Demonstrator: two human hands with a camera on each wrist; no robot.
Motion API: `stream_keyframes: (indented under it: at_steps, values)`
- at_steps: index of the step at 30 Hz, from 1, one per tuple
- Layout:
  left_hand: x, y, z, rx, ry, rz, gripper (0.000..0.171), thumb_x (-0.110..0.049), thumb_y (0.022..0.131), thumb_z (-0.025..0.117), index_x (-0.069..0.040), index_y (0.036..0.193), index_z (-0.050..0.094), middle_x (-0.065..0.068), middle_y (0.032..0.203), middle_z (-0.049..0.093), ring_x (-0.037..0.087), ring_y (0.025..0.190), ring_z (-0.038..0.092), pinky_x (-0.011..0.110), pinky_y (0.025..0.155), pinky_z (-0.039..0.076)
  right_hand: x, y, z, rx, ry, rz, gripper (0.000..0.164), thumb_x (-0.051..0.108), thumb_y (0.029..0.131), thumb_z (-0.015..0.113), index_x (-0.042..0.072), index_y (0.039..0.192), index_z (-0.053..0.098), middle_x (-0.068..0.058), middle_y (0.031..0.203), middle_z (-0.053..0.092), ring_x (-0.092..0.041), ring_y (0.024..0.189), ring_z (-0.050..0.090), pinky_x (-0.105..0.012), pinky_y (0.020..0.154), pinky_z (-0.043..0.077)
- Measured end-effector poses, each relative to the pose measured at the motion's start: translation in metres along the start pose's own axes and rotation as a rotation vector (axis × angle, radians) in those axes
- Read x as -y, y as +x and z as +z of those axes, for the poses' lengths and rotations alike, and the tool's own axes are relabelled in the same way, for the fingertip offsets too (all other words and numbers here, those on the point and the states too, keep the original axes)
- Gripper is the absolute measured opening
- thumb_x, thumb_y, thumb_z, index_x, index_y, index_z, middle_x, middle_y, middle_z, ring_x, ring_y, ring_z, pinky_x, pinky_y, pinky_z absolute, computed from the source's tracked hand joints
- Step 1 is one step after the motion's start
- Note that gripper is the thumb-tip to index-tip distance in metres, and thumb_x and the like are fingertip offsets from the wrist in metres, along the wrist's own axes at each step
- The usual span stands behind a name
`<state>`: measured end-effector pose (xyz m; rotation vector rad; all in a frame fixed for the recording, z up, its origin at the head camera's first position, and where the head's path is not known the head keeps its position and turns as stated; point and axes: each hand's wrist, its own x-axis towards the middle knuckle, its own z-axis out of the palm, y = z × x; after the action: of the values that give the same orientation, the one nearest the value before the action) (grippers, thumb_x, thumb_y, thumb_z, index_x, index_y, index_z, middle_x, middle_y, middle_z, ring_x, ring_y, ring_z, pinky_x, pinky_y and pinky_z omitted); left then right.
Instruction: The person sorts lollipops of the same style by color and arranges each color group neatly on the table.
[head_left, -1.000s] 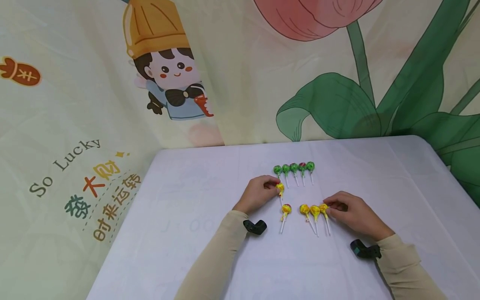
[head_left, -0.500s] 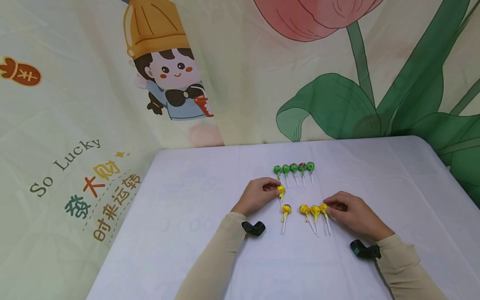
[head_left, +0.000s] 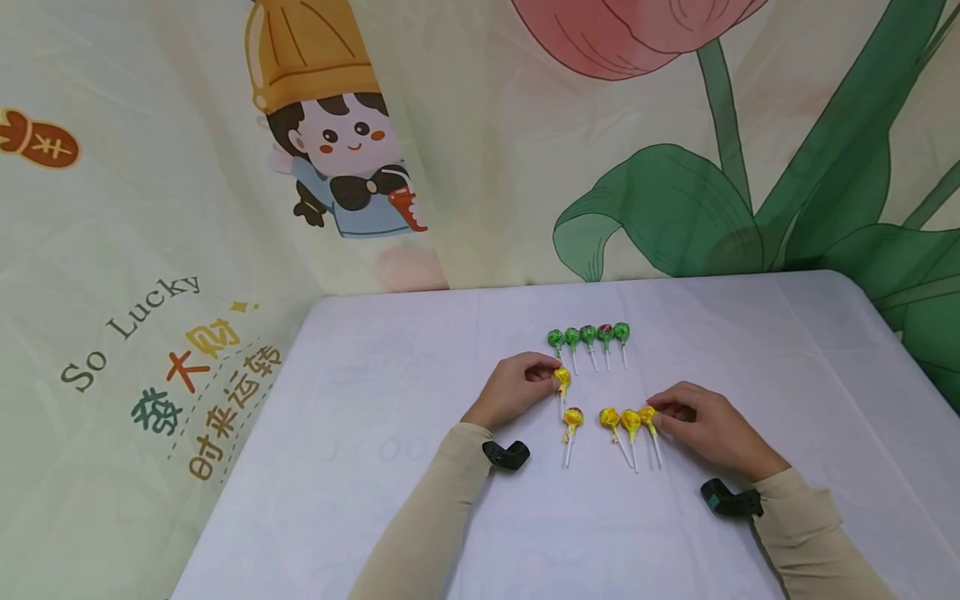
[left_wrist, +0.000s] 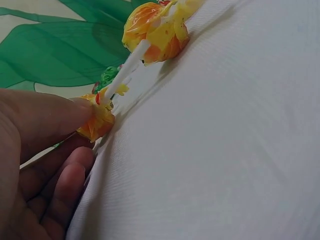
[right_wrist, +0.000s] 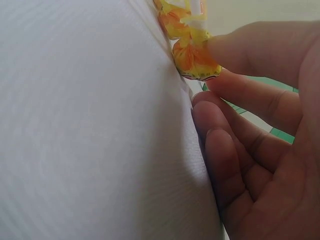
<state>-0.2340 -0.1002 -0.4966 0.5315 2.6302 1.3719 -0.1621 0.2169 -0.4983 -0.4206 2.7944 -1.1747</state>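
Observation:
In the head view my left hand [head_left: 517, 385] pinches the wrapped head of a yellow lollipop [head_left: 562, 380] between thumb and finger. Its stick points toward a second yellow lollipop [head_left: 573, 417] lying just nearer. The left wrist view shows the thumb [left_wrist: 60, 112] pressed on the wrapper, the other fingers loosely bent. My right hand [head_left: 708, 425] pinches the rightmost of three yellow lollipops, the one [head_left: 648, 414] at its fingertips. Close beside it lie the middle one [head_left: 631, 420] and the left one [head_left: 610, 418], sticks toward me. The right wrist view shows that grip on the yellow-orange wrapper [right_wrist: 195, 57].
Beyond my hands, a row of several green lollipops [head_left: 588, 334] lies on the white tablecloth [head_left: 420, 358], sticks toward me. A printed cloth backdrop [head_left: 480, 167] hangs behind the table's far edge. Each wrist wears a black band, the left [head_left: 507, 455] and the right [head_left: 731, 499].
The lollipop in my left hand has come slightly nearer to me. The stick of the one below it has swung a little to the right. My right hand stays in place.

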Motion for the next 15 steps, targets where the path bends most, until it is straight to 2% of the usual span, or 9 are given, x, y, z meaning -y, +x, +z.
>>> stream_keyframes:
  at_steps: [6,15]
  values:
    - [0.0019,-0.0003,0.0003,-0.012,-0.012,0.016,0.025,-0.023,0.091,0.075,-0.021,0.115,0.074,-0.009,0.097,0.067,0.010,0.086,0.061,0.027,0.078,0.052,0.0023,-0.0010,-0.0019,-0.005,0.001,0.005,0.022,0.019,0.095,0.071,0.012,0.116,0.071,0.002,0.105,0.063,-0.016,0.088,0.055,-0.027,0.075,0.050]
    - [0.0047,-0.0003,-0.0002,-0.040,-0.050,-0.015,0.025,-0.026,0.093,0.074,-0.019,0.117,0.072,-0.009,0.103,0.068,0.010,0.091,0.063,0.029,0.081,0.053,-0.0003,0.0004,0.0005,-0.001,-0.012,0.011,0.022,0.019,0.095,0.070,0.013,0.116,0.070,0.002,0.105,0.062,-0.017,0.088,0.056,-0.027,0.075,0.051]
